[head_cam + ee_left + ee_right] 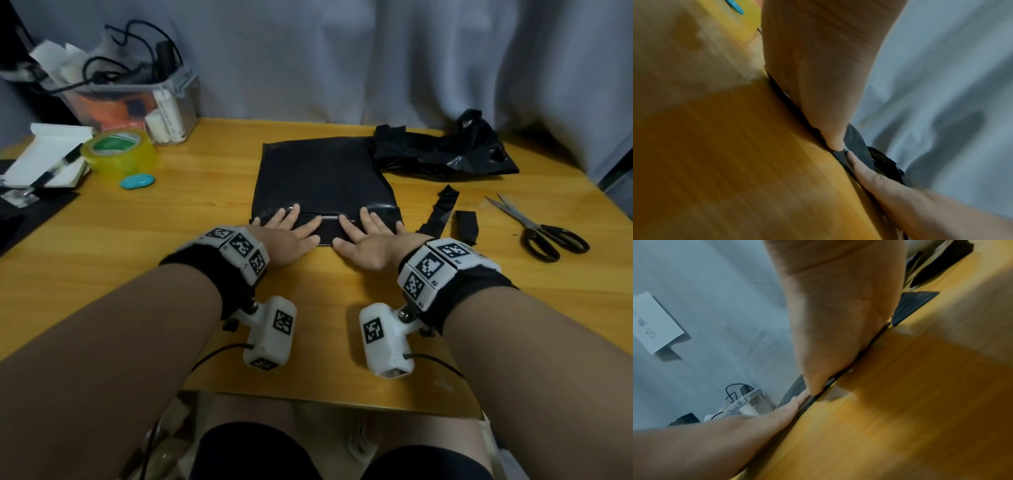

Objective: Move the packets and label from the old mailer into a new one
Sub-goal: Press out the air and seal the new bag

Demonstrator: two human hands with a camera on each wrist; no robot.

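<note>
Pressing the folded flap of the new mailer flat along its near edge.

Left hand and right hand lie palm-down with fingers straight, side by side on the flap, thumbs nearly meeting; nothing is gripped. The flap's long axis runs left-right under both hands, equally near each. The crumpled old mailer lies far right on the surface, with scissors further right.
</note>
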